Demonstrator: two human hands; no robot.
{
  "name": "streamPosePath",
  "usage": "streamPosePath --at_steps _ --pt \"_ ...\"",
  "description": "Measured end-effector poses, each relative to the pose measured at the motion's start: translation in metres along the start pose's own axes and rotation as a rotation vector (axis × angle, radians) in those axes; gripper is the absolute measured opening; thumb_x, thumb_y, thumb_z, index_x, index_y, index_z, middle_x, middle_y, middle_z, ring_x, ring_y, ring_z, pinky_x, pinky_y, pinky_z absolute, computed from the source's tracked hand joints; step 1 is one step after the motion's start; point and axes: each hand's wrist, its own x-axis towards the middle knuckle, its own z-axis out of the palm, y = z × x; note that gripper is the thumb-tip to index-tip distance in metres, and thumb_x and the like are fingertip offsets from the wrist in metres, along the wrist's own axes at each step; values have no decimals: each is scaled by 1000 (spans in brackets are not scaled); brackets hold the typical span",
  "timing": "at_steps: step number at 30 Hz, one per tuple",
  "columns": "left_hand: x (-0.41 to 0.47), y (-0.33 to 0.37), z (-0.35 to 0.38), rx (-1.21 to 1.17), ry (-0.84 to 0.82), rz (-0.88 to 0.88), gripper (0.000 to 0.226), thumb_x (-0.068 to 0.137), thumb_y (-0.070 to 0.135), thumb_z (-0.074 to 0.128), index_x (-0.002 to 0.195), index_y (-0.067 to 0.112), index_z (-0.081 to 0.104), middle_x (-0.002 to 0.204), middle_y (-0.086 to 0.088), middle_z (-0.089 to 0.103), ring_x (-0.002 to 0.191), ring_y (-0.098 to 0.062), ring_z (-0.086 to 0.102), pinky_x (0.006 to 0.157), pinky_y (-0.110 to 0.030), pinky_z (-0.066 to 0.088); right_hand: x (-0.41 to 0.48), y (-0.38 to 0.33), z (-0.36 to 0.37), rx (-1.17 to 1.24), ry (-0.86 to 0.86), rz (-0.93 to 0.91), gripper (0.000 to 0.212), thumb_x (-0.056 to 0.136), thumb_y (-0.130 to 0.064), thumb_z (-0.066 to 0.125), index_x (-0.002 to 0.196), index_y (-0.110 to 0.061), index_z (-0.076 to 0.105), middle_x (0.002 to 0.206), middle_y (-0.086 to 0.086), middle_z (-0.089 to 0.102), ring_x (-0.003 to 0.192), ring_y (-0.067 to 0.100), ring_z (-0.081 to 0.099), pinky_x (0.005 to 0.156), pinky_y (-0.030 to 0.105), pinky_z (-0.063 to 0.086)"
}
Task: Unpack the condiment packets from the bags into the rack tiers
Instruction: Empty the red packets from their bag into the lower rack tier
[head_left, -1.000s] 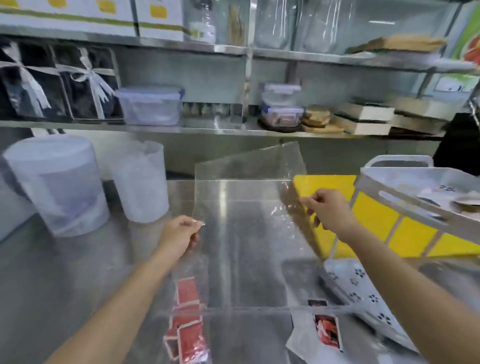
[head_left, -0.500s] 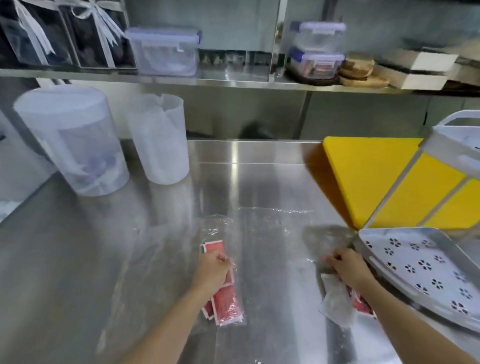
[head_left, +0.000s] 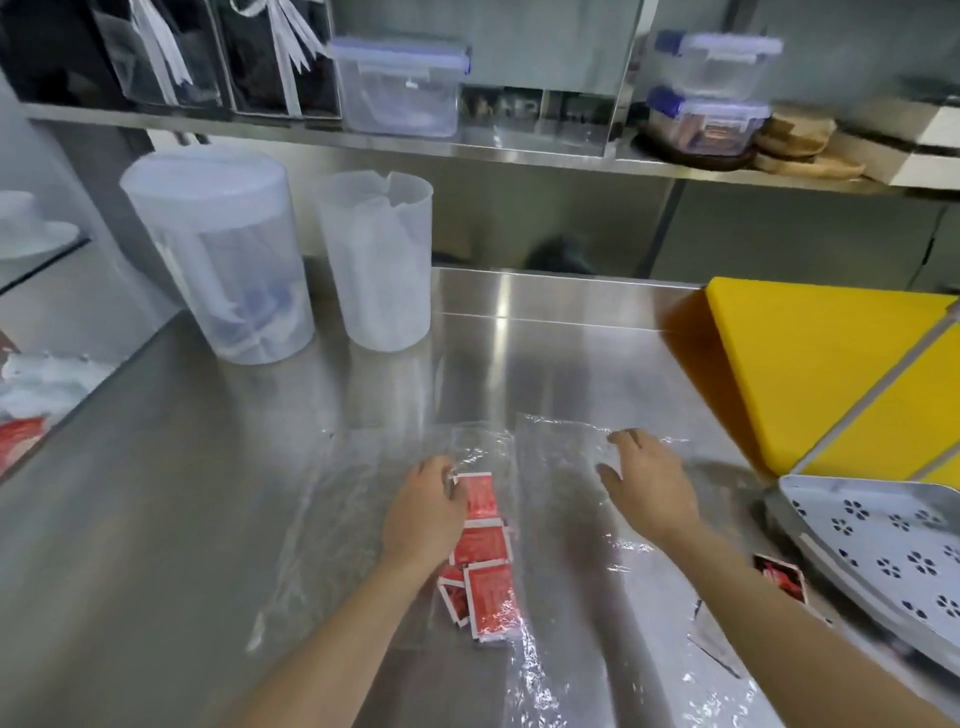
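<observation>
Red condiment packets (head_left: 480, 551) lie in a loose stack on the steel counter (head_left: 156, 519), long axis running near-to-far, inside a clear bag (head_left: 550, 467). Left hand (head_left: 423, 512) curled against stack's far end; right hand (head_left: 647, 480) flat, fingers spread, on the bag.

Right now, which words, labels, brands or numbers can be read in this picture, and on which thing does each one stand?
No text can be read.
Red condiment packets: print too blurred to read.
Lone packet near the white rack tier: dark picture, no legible words.
Lidded containers on the shelf: no label visible.
</observation>
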Motion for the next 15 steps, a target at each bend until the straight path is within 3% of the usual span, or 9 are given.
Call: streamPosePath --at_steps 2,4,6,9,13,15 --pt "-3 -9 -1 8 -29 -45 46 90 43 47 129 19 43 133 -5 50 117 -25 53 98 -43 44 -1 -45 12 280 -76 -83 46 87 -25 56 128 -4 46 130 17 51 121 34 45 101 39 34" --pt "-8 -15 0 -62 -96 -90 48 90 41 47 130 16 42 133 -8 51 119 -28 51 100 -44 42 -8 -85 30 408 -205 -150 60 88 -30 56 139 -9 33 145 14 37 132 30 35 108 36 27" --pt "-15 -20 1 -173 -143 -135 32 90 22 46 121 18 47 118 -9 62 105 -28 59 91 -42 48 -17 -110 51 407 -310 -181 63 89 -37 53 141 -14 26 149 10 30 134 30 33 109 38 28" --pt "-21 -23 1 -284 -180 -203 34 83 5 41 110 24 51 100 -3 65 88 -27 63 74 -34 50 -28 -119 73 314 -370 -181 59 92 -37 45 143 -19 21 147 8 29 135 31 30 107 41 29" --pt "-24 -19 5 -416 -241 -307 20 89 10 44 95 27 53 103 -3 65 93 -24 62 87 -38 52 -40 -112 86 162 -360 -161 67 92 -37 41 146 -18 8 157 9 10 143 25 12 113 41 16" --pt "-26 -19 9 -394 -234 -255 14 91 14 46 97 22 56 106 -6 66 96 -25 62 88 -38 51 -41 -111 87 210 -324 -157 62 90 -30 45 143 -13 19 154 11 21 142 25 19 112 40 20"
